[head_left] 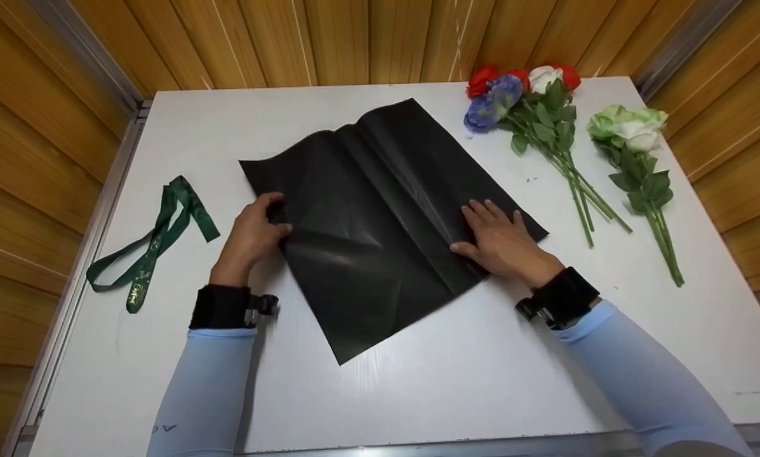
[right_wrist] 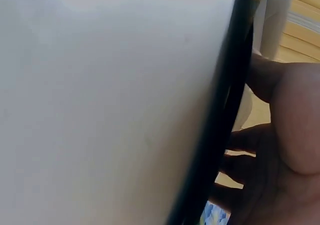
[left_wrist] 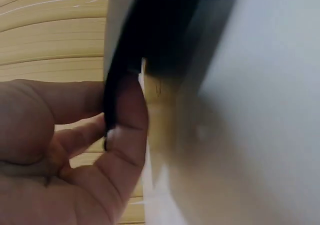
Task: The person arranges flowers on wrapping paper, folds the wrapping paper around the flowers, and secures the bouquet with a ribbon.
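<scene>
A sheet of black wrapping paper lies turned at an angle on the white table, with fold ridges running across it. At its left edge my left hand pinches the paper, thumb on top and fingers underneath; in the left wrist view the edge of the black paper passes between thumb and fingers, lifted off the table. My right hand rests flat with spread fingers on the right part of the sheet. In the right wrist view the right hand touches the dark paper from above.
A green ribbon with gold print lies looped at the left. Red, white and blue artificial flowers with long stems lie at the back right. Nearer the right edge lies a green-white flower. Wood-patterned panels stand behind the white table.
</scene>
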`<state>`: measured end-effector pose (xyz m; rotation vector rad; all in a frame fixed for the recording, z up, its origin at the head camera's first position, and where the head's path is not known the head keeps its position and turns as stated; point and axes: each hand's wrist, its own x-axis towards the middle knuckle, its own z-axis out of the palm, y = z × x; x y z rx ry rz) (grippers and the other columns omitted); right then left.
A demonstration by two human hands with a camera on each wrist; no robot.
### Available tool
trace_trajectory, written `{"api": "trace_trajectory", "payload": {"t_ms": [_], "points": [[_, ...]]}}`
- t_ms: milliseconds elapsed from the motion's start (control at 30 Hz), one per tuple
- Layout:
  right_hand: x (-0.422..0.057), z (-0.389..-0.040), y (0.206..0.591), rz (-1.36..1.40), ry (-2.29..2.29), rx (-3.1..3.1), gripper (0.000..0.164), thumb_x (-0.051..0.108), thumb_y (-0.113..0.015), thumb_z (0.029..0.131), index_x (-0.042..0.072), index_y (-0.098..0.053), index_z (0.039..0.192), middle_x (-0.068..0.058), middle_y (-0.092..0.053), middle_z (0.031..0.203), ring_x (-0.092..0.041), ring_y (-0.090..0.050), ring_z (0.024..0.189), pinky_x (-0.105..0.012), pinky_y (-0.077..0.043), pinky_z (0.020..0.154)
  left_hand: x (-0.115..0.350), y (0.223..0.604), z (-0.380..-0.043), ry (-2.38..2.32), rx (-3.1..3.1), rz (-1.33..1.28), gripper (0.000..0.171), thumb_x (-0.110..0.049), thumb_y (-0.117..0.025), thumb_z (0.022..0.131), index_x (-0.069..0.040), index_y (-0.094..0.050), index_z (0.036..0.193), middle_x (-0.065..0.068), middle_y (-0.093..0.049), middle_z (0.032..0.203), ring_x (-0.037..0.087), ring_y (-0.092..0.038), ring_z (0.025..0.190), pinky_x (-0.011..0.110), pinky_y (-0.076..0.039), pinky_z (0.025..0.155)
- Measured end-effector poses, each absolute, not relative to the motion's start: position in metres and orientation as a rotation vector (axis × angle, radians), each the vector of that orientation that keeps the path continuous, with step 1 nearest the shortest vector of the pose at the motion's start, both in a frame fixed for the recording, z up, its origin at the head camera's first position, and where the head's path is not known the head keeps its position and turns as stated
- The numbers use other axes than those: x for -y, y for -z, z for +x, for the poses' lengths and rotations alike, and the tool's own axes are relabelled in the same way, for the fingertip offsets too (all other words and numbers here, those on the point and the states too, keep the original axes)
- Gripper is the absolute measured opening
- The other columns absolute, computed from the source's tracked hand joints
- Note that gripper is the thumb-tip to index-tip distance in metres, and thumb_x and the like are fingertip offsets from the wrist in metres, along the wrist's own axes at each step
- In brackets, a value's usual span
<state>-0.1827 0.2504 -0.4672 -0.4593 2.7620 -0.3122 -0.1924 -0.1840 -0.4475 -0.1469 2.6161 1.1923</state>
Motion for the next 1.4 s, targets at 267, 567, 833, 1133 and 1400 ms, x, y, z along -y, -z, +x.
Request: {"api": "trace_trajectory", "payload": {"t_ms": [267, 567, 833, 1133, 1400], "points": [[-0.252, -0.174, 0.468, -0.512, 0.337, -2.813, 0.082, 0.053, -0.054, 0.108, 0.004, -0.025, 0.167, -0.022, -0.017, 0.175, -0.044, -0.008, 0.163, -0.077, -0.007, 0.122, 0.155, 0.445, -0.18, -0.713, -2.926, -0.062, 0.08, -0.019, -0.075, 0.095, 0.001, -0.035, 0.161, 0.038, -0.031, 0.159, 0.058, -0.043, 0.138, 0.067, -0.047, 0.104], [-0.241, -0.171, 0.469, -0.626, 0.279, -2.777, 0.086, 0.058, -0.06, 0.103, 0.008, -0.031, 0.166, -0.022, -0.025, 0.173, -0.044, -0.02, 0.16, -0.071, -0.022, 0.123, 0.121, 0.447, -0.192, -0.477, -2.631, 0.321, 0.102, -0.049, -0.081, 0.091, -0.021, -0.023, 0.17, 0.023, -0.005, 0.176, 0.053, 0.004, 0.16, 0.083, -0.005, 0.118], [-0.248, -0.184, 0.467, -0.594, 0.299, -2.747, 0.085, 0.058, -0.057, 0.104, 0.01, -0.028, 0.168, -0.02, -0.021, 0.174, -0.043, -0.015, 0.162, -0.073, -0.016, 0.124, 0.121, 0.455, -0.203, -0.468, -2.621, 0.294, 0.105, -0.057, -0.079, 0.09, -0.021, -0.022, 0.17, 0.021, -0.004, 0.177, 0.049, 0.004, 0.162, 0.081, -0.005, 0.12], [-0.249, -0.195, 0.465, -0.586, 0.328, -2.735, 0.086, 0.058, -0.059, 0.104, 0.01, -0.026, 0.168, -0.019, -0.019, 0.175, -0.042, -0.011, 0.163, -0.072, -0.012, 0.125, 0.121, 0.449, -0.205, -0.493, -2.631, 0.285, 0.108, -0.061, -0.079, 0.089, -0.019, -0.022, 0.17, 0.023, -0.005, 0.176, 0.051, 0.003, 0.161, 0.081, -0.006, 0.119], [-0.251, -0.197, 0.466, -0.602, 0.321, -2.719, 0.087, 0.059, -0.058, 0.104, 0.011, -0.026, 0.168, -0.019, -0.018, 0.176, -0.041, -0.01, 0.163, -0.071, -0.012, 0.126, 0.119, 0.451, -0.207, -0.459, -2.619, 0.284, 0.109, -0.063, -0.077, 0.089, -0.018, -0.021, 0.17, 0.024, -0.004, 0.176, 0.053, 0.004, 0.16, 0.081, -0.007, 0.119]]}}
